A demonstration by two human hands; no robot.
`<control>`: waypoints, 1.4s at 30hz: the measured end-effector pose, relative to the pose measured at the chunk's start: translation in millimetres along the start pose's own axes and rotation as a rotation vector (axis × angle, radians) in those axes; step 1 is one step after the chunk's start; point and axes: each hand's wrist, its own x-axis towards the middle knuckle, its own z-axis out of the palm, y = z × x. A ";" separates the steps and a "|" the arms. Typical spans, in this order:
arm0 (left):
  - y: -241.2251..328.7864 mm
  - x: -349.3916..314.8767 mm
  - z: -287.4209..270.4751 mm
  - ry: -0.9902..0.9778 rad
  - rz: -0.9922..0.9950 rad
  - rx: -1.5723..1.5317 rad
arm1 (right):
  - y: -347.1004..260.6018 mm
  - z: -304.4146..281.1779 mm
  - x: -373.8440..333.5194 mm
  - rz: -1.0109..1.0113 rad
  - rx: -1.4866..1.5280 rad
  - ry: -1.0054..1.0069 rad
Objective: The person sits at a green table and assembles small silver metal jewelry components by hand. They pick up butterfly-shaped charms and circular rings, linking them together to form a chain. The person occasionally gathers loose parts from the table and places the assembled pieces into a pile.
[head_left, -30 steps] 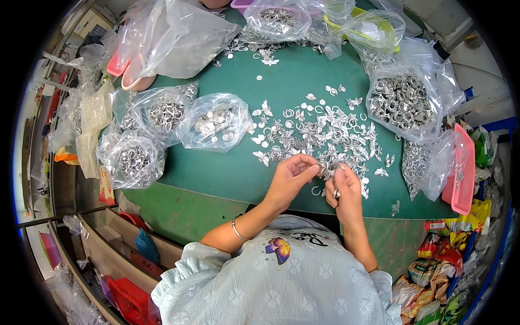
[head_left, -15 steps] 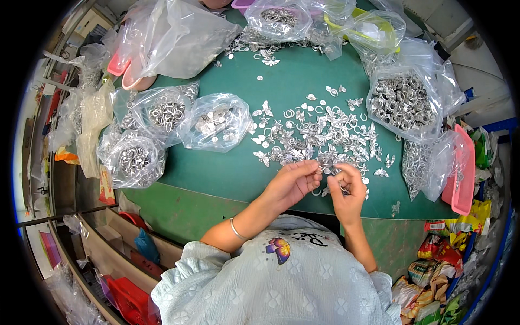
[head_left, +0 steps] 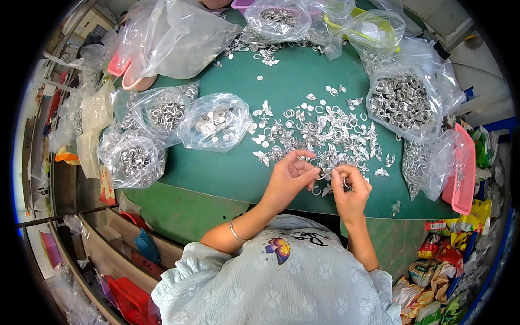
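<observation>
Works at a green tabletop [head_left: 216, 173] with clear bags [head_left: 187, 40] along three sides and a loose heap of silvery parts [head_left: 311, 132] between. Holds the left hand [head_left: 287, 176] half-curled at the heap's near edge; cannot tell a pinching from a spread grip there. Pinches one small part [head_left: 327, 173] in the right hand [head_left: 352, 197]'s grip.

A workshop: metal pieces [head_left: 338, 127] lie heaped on a worktable [head_left: 216, 172].

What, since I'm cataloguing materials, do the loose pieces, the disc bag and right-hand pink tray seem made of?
Loose pieces: probably metal, silvery and shiny, with bright glints. Disc bag: likely plastic film, clear and glossy, contents showing through. Pink tray: apparently plastic, smooth, with even colour.
</observation>
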 end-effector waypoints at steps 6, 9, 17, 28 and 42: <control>4.4 -6.6 10.1 -0.004 0.424 0.689 | -2.6 -2.4 0.4 0.343 0.338 -0.050; 1.7 -4.3 4.4 0.001 0.565 0.918 | 0.4 -2.6 0.1 0.328 0.354 -0.043; 4.9 8.4 -5.3 -0.125 0.821 0.999 | 1.0 -11.3 1.6 0.232 0.123 -0.166; -5.4 5.6 -2.0 -0.067 0.830 0.800 | 2.7 -22.4 7.5 0.594 0.588 -0.363; 7.2 1.3 0.6 -0.138 0.103 0.173 | 19.6 -20.3 -7.1 0.343 0.597 -0.394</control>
